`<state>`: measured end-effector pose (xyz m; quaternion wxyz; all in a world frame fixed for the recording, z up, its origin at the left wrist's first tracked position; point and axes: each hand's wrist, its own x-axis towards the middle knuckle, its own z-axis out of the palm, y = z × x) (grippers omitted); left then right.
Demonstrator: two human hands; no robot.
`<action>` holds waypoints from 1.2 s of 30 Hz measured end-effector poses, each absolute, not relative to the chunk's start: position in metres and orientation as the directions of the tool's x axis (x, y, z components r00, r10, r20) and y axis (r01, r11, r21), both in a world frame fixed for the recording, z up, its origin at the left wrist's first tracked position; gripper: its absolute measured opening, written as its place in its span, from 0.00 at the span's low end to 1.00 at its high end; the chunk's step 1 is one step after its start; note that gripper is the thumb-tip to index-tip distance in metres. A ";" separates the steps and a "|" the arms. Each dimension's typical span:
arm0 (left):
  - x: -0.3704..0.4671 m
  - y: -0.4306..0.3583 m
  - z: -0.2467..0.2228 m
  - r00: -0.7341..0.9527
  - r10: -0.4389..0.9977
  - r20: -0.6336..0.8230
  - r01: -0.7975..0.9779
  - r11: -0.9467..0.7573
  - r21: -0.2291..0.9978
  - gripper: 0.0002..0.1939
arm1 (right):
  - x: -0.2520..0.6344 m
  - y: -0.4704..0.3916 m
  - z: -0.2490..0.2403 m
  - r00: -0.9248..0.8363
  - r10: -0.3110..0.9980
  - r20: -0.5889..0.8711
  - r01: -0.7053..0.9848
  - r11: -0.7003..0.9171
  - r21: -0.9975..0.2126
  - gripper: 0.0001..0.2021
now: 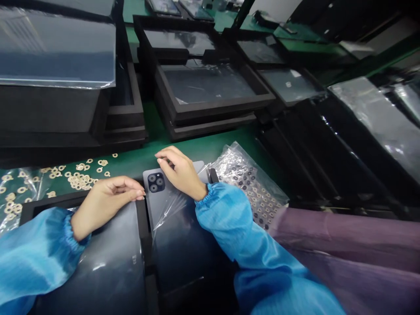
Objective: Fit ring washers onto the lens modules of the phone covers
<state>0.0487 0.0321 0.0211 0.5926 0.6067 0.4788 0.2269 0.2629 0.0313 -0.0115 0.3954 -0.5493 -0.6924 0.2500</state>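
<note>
My left hand (110,201) is closed, thumb and fingertips pinched together beside the top left edge of a grey tablet (183,232). Anything between those fingertips is too small to make out. My right hand (181,171) is above the tablet's upper end, just right of its camera block (155,182), thumb and index finger drawn close together. What they hold, if anything, I cannot make out. Clear film (170,205) lies loose and creased across the tablet. A second tablet (111,258), film-covered, lies in a black foam tray under my left forearm.
Small pale rings with tabs (80,180) lie scattered on the green table (197,146). A clear bag (252,188) of similar rings and dark round pieces sits at the right. Stacked black foam trays (213,107) with tablets stand behind. Purple cloth (344,236) extends at the right.
</note>
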 end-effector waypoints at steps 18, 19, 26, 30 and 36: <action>0.053 0.033 0.005 0.653 0.733 0.190 0.418 -0.558 0.717 0.04 | 0.266 0.033 -0.009 -0.110 0.965 0.238 0.581 0.256 -0.773 0.07; 0.055 0.034 0.005 0.666 0.708 0.236 0.420 -0.617 0.665 0.04 | 0.266 0.033 -0.009 -0.113 0.964 0.240 0.583 0.260 -0.770 0.07; 0.066 0.040 -0.001 0.731 0.587 0.347 0.401 -0.782 0.478 0.07 | 0.268 0.032 -0.008 -0.150 0.960 0.237 0.585 0.279 -0.762 0.07; 0.062 0.036 -0.004 0.746 0.564 0.354 0.371 -0.794 0.481 0.09 | 0.269 0.032 -0.006 -0.165 0.959 0.231 0.594 0.284 -0.753 0.07; 0.045 0.026 -0.003 0.827 0.475 0.299 0.381 -0.866 0.323 0.20 | 0.270 0.032 -0.007 -0.186 0.956 0.228 0.596 0.295 -0.747 0.07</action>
